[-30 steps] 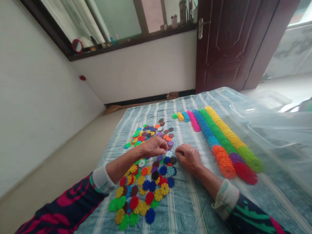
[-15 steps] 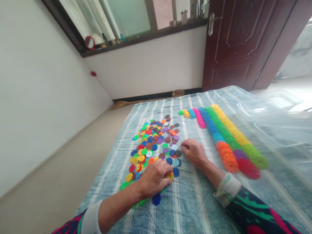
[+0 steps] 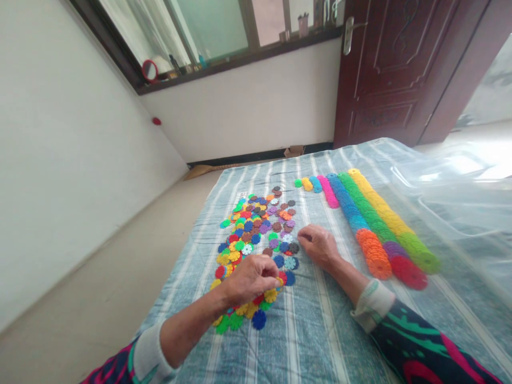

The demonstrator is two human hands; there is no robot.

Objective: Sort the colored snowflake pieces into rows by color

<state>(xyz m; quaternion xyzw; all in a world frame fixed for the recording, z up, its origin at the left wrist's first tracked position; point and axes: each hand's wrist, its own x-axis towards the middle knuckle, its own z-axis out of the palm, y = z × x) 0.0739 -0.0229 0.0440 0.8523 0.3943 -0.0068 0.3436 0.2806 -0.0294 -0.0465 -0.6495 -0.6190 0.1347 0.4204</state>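
Note:
Notched plastic discs (image 3: 234, 256) of many colours lie in a loose, overlapping spread on the striped cloth. Over the near part of this spread, my left hand (image 3: 251, 277) is closed in a pinch, with a yellow notched disc (image 3: 279, 282) showing at the fingertips, partly hidden. A red disc (image 3: 282, 277) and a dark blue disc (image 3: 290, 278) lie just beyond those fingertips. My right hand (image 3: 319, 245) rests at the spread's right side with its fingers curled together; what they hold, if anything, is hidden. Close to it are a black disc (image 3: 294, 248) and a pale blue disc (image 3: 287, 238).
To the right, overlapping discs form long rows by colour: yellow (image 3: 376, 200), green (image 3: 362, 200), blue (image 3: 344, 194), orange (image 3: 374, 253), red (image 3: 408, 272) and pink (image 3: 328, 192). A clear plastic box (image 3: 460, 213) stands beyond them. The striped cloth (image 3: 312, 330) covers the surface.
My left hand has risen slightly and shifted a little left, uncovering several yellow and green discs beneath it. My right hand stays in nearly the same place. The view has shifted slightly.

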